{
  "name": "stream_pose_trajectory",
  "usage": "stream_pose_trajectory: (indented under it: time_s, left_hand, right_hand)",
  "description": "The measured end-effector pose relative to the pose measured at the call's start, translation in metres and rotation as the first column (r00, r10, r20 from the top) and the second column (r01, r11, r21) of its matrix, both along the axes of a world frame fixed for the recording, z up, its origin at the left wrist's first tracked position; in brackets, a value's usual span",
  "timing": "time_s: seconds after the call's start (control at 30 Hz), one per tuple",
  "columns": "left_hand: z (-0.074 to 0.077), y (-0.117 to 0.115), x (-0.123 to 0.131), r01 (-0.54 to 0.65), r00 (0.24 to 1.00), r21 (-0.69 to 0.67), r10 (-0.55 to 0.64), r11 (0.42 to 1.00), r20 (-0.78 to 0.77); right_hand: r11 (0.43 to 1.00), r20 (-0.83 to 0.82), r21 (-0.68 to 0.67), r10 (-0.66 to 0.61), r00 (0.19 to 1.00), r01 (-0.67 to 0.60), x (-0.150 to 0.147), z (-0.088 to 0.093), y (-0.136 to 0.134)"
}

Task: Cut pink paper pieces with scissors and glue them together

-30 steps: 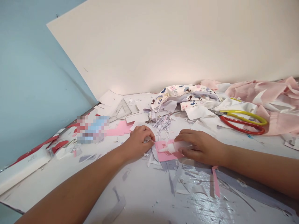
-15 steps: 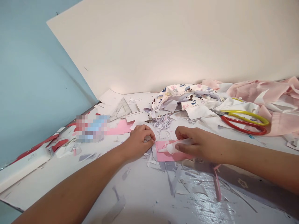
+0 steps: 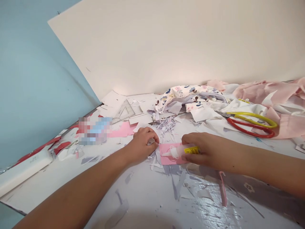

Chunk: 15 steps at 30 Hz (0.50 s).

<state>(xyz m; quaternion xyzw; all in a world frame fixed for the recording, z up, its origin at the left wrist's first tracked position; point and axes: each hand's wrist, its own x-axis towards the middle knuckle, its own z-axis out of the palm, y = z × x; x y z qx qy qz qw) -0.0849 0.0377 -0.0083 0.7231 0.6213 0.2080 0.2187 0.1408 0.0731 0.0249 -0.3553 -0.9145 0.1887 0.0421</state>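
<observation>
Plastic glue tube [image 3: 181, 151], R hand [image 3: 209, 149], over pink paper [image 3: 168, 158]; L hand [image 3: 143, 144] on scraps [image 3: 152, 156].

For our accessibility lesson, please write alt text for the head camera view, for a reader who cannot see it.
A person's right hand holds a glue tube with its nozzle over a pink paper, and the left hand sits beside it among paper scraps. Red-and-yellow scissors and floral fabric lie further back on the cluttered table.
</observation>
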Motion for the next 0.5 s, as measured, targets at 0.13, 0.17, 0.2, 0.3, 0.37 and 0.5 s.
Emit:
stream_pose_trajectory:
  time_s: [0.13,0.17,0.2,0.3,0.37,0.5]
  left_hand:
    - [0.0006,0.0028,0.0003,-0.025,1.0,-0.022,0.025,0.999,0.016]
    - [0.0008,0.0035,0.0004,-0.032,0.999,-0.025,0.033,0.999,0.019]
    - [0.0009,0.0039,0.0007,-0.037,0.999,-0.03,0.038,0.999,0.021]
    - [0.0012,0.0024,0.0025,-0.045,0.999,-0.045,0.046,0.998,0.024]
    - [0.0015,0.0001,0.0044,-0.056,0.998,-0.032,0.057,0.998,0.017]
    - [0.0027,-0.0029,0.0071,-0.042,0.998,0.017,0.042,0.999,-0.042]
  right_hand:
    - [0.991,0.049,-0.128,-0.042,0.998,0.048,-0.0027,0.0049,-0.0025]
    - [0.986,0.059,-0.158,-0.053,0.997,0.062,-0.0034,0.006,-0.0028]
    - [0.98,0.066,-0.182,-0.065,0.996,0.076,-0.0039,0.0068,-0.003]
    - [0.968,0.067,-0.232,-0.078,0.995,0.091,-0.0044,0.0077,-0.0029]
    - [0.96,0.06,-0.264,-0.08,0.995,0.093,-0.0042,0.0077,-0.0028]
    - [0.933,0.073,-0.335,-0.116,0.991,0.133,-0.0047,0.0078,-0.0027]
